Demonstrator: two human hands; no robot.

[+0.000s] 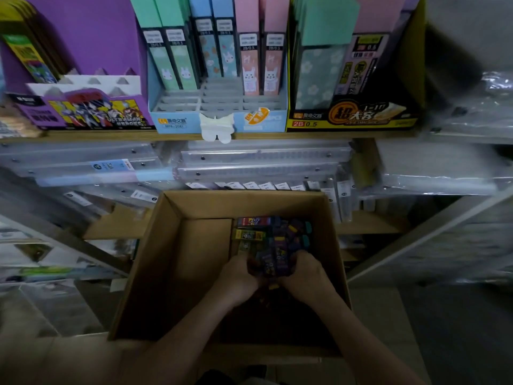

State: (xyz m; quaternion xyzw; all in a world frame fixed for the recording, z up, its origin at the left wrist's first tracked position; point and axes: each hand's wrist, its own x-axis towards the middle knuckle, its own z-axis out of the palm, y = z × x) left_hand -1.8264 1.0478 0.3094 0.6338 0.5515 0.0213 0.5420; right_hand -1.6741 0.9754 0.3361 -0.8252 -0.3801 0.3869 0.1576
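Small dark purple cardboard packs (273, 259) form a bundle low inside the open brown cardboard box (166, 259), toward 2 o'clock of its middle. Their long axes run roughly from 6 to 12 o'clock, far ends pointing at the shelf. The left hand (238, 276) clasps the bundle from 9 o'clock and the right hand (305, 276) from 3 o'clock, fingers curled round it. More packs fill the 1 o'clock corner, where a red pack (254, 221) lies crosswise, 9 to 3. At 12 o'clock, the wooden shelf (83, 136) carries a purple display carton (97, 112).
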